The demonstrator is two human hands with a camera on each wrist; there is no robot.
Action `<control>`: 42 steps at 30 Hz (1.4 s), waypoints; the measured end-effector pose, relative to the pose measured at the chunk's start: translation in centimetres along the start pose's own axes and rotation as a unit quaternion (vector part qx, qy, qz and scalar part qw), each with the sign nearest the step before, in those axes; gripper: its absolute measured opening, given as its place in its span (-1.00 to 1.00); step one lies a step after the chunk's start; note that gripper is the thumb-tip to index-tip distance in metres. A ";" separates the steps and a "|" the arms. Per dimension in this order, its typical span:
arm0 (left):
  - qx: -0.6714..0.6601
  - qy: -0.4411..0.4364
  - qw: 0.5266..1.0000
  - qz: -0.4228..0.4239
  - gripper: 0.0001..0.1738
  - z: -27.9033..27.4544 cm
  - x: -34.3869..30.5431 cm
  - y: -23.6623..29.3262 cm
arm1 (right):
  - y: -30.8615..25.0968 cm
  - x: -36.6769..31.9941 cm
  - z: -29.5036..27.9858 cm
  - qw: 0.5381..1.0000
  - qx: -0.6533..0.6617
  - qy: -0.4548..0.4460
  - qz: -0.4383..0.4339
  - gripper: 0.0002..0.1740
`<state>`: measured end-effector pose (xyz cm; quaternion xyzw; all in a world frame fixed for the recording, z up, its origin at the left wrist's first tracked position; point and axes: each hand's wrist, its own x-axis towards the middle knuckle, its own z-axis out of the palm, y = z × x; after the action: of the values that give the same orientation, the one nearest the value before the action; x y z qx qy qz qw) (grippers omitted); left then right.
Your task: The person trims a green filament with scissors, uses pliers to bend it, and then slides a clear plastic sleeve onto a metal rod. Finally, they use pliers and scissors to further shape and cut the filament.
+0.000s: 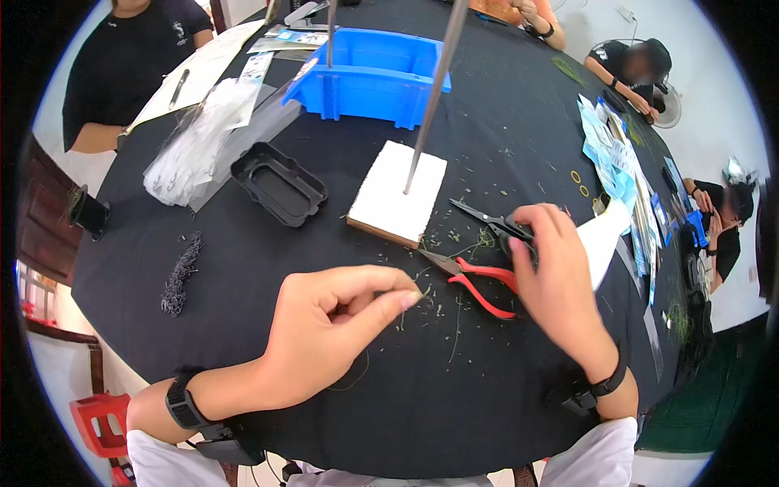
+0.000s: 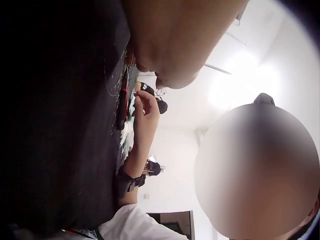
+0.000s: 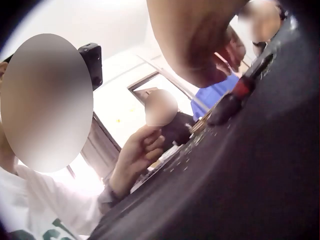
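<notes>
Thumb and index finger of the left hand [image 1: 324,325] pinch a small green strand [image 1: 424,294] above the black cloth. The right hand [image 1: 558,276] is over the handles of black scissors [image 1: 491,217], its fingers bent with a gap to the thumb; whether they touch the handles is hard to tell. Red-handled pliers [image 1: 479,280] lie between the hands, just left of the right hand. In the left wrist view the right hand [image 2: 145,117] is beside the pliers [image 2: 122,102]. The right wrist view shows the left hand [image 3: 140,155] with fingertips together.
A white block [image 1: 398,191] with an upright metal rod [image 1: 434,105] stands ahead, a blue bin [image 1: 369,81] behind it. Left are a black tray [image 1: 280,183] and plastic bags [image 1: 199,150]. Packets [image 1: 621,170] lie right; green scraps are scattered around the pliers. Several people sit around.
</notes>
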<state>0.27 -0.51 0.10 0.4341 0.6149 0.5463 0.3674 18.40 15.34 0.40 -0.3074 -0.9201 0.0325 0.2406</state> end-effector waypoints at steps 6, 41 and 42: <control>-0.012 0.031 0.999 0.017 -0.88 -0.2 0.3 -0.4 | 2.3 0.7 -0.8 0.993 0.007 -0.114 0.043 -0.73; -0.135 -0.019 0.990 -0.044 -0.86 -1.1 0.0 0.9 | -2.8 -1.3 -1.1 0.801 0.481 -0.356 0.007 -0.67; -0.134 -0.019 0.990 -0.044 -0.86 -1.1 0.0 0.9 | -2.8 -1.3 -1.0 0.804 0.477 -0.355 0.005 -0.67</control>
<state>-0.63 -0.85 1.15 0.3640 0.5474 0.5985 0.4578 18.25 12.26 1.35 -0.1249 -0.8081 0.5756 0.0129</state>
